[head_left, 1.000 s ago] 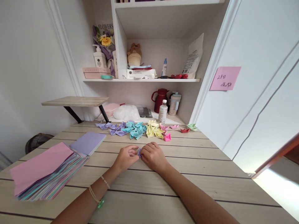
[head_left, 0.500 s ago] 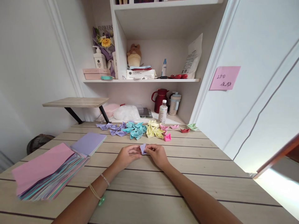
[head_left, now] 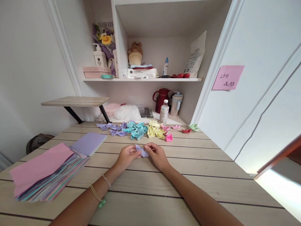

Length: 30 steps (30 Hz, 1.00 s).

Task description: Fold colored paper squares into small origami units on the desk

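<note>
A small folded purple paper piece [head_left: 142, 151] sits between my two hands just above the wooden table [head_left: 192, 175]. My left hand [head_left: 127, 156] pinches its left side and my right hand [head_left: 157, 154] pinches its right side; both are closed on it. Behind them lies a row of finished folded paper shapes: purple ones [head_left: 113, 128], blue ones [head_left: 136, 130], yellow ones [head_left: 155, 130], pink ones [head_left: 168, 137], a red one [head_left: 186, 131] and a green one [head_left: 193, 126].
A thick stack of coloured paper sheets [head_left: 47, 171] with pink on top lies at the left, a purple stack [head_left: 88, 143] beside it. A water bottle [head_left: 164, 112], red jug [head_left: 161, 99] and shelves stand at the back. A pink note [head_left: 227, 77] hangs on the right wall.
The purple piece was pressed flat and mostly hidden under my hands; now both hands have lifted it and pulled it wider, so more of it shows.
</note>
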### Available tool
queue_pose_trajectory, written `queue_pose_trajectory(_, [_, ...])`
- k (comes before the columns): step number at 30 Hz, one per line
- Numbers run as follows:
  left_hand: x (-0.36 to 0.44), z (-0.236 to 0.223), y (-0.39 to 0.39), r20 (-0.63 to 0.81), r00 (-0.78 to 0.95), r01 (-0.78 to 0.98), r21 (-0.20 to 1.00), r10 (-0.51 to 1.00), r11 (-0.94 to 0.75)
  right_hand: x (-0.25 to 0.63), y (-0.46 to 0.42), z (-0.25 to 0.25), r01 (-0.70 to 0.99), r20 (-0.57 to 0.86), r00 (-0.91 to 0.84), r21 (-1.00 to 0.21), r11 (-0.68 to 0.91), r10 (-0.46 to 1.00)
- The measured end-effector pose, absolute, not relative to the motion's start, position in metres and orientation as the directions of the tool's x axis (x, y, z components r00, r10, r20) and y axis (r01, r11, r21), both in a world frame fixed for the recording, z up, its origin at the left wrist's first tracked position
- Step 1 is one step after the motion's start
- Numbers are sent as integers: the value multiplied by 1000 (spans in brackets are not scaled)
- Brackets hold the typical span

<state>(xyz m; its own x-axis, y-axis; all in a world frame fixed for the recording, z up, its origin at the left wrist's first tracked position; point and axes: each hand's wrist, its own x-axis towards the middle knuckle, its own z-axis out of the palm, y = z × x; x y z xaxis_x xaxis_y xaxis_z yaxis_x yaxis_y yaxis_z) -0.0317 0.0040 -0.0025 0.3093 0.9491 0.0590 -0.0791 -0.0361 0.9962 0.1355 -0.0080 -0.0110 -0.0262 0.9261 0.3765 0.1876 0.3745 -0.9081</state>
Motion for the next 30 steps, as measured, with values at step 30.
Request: queue_pose_trajectory(30, [-45,-10,21,29,276,-271,961,961,49,139,-14,-12,341,444,55,-850,401,894])
